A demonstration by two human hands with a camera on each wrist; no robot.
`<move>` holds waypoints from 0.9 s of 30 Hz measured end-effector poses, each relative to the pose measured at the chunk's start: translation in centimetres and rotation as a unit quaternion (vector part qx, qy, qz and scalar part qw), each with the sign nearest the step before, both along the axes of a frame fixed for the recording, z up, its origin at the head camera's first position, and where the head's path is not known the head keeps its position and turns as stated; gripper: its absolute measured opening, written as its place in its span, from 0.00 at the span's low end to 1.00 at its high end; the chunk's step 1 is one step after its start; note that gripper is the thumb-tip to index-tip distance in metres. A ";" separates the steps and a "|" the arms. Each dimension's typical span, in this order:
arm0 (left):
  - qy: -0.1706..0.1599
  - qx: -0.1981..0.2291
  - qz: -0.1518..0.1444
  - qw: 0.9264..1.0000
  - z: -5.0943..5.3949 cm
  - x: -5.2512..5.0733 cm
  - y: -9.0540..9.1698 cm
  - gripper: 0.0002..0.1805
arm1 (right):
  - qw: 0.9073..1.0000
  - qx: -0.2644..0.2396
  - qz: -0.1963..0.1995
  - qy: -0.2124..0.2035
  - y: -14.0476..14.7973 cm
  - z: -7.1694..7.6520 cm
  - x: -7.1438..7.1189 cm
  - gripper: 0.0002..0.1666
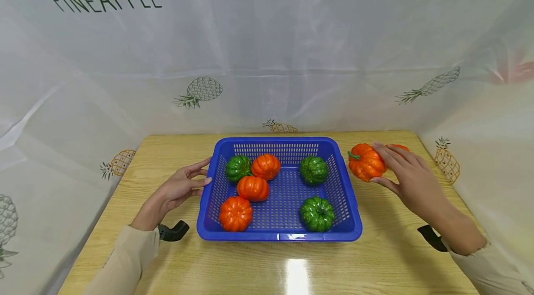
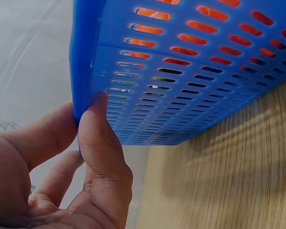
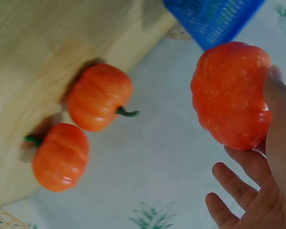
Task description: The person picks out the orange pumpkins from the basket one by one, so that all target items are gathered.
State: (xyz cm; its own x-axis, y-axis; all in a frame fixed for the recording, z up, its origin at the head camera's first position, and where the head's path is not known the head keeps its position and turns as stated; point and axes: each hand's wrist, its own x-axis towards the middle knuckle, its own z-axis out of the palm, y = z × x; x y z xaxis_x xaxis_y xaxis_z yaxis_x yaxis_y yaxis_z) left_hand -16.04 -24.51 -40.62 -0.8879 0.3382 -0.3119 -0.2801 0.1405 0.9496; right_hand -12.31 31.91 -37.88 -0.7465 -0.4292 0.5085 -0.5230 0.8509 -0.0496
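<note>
My left hand point(image 1: 183, 186) pinches the left rim of a blue plastic basket point(image 1: 278, 236); in the left wrist view, thumb and finger point(image 2: 102, 138) grip the rim's edge. To the basket's right, my right hand point(image 1: 410, 183) holds a small orange pumpkin point(image 1: 365, 163) with a green stem. This pumpkin point(image 3: 231, 95) is off the table, between thumb and fingers in the right wrist view. Inside the basket, orange pumpkins point(image 1: 235, 214) and a green pumpkin point(image 1: 238, 168) sit on the left. Two more green ones, a rear pumpkin point(image 1: 314, 170) and a front pumpkin point(image 1: 317, 214), lie on the right.
Two other orange pumpkins, one stem-right point(image 3: 100, 98) and one stem-left point(image 3: 61, 157), lie on the wooden table point(image 1: 250, 267). My right hand mostly hides them in the head view. A pineapple-print sheet point(image 1: 267, 54) hangs behind and beside the table.
</note>
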 end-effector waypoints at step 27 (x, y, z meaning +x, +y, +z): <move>-0.001 0.000 0.002 1.000 0.0 0.0 0.0 0.40 | 0.998 -0.035 -0.006 -0.047 2.0 -7.6 -0.4 0.51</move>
State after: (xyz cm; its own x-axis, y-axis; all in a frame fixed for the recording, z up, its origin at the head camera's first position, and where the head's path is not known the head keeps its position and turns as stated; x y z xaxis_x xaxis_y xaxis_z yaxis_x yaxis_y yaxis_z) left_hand -15.99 -24.52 -40.59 -0.8890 0.3340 -0.3132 -0.2819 0.1397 0.9492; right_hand -12.73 33.96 -45.49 -0.7969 -0.3857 0.4649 -0.5030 0.8499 -0.1570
